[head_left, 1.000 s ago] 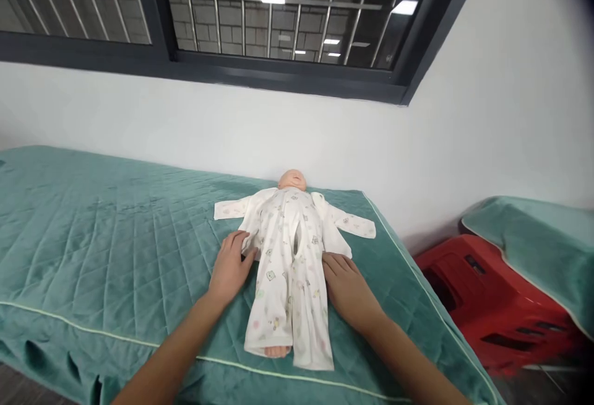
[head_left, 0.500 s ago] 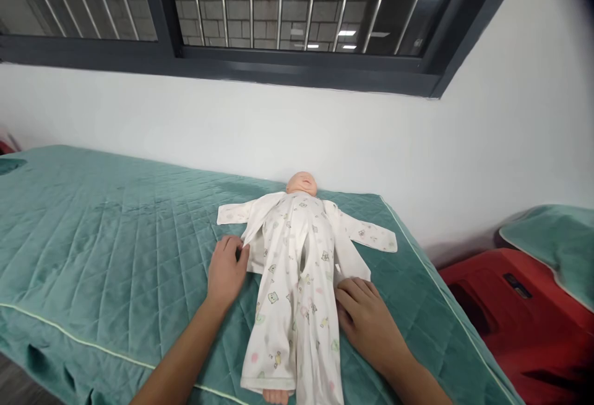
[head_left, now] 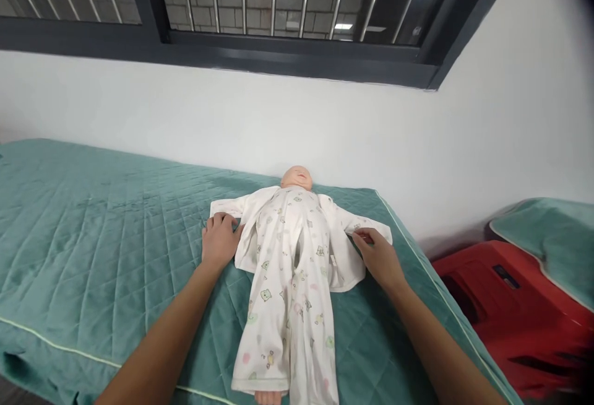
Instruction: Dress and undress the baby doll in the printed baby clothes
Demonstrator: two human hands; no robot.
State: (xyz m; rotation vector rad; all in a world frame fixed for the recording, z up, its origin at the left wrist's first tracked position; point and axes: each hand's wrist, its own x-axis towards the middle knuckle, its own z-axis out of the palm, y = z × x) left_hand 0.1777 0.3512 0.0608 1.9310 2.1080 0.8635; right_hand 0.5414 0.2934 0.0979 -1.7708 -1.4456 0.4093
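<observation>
A baby doll [head_left: 297,177] lies on its back, head toward the wall, in a white open-fronted jacket [head_left: 348,262] and white printed trousers [head_left: 266,324]. The jacket's sleeves spread out to both sides and its front panels lie apart. My left hand [head_left: 219,239] rests by the sleeve at picture left, fingers bent over its lower edge, thumb apart near the jacket's side. At picture right, my right hand [head_left: 378,256] has thumb and fingers closed on the lower edge of the other sleeve. One doll foot [head_left: 268,397] shows below a trouser leg.
A quilted green cover [head_left: 116,225] spreads under the doll. Red plastic furniture [head_left: 505,306] with a green cloth [head_left: 552,238] on it stands at the right. Behind is a white wall [head_left: 325,126] below a dark-framed, barred window [head_left: 288,61].
Both my hands have moved up from the jacket's lower sides to the sleeves. The right front panel now lies flatter and spread outward. The view has shifted slightly.
</observation>
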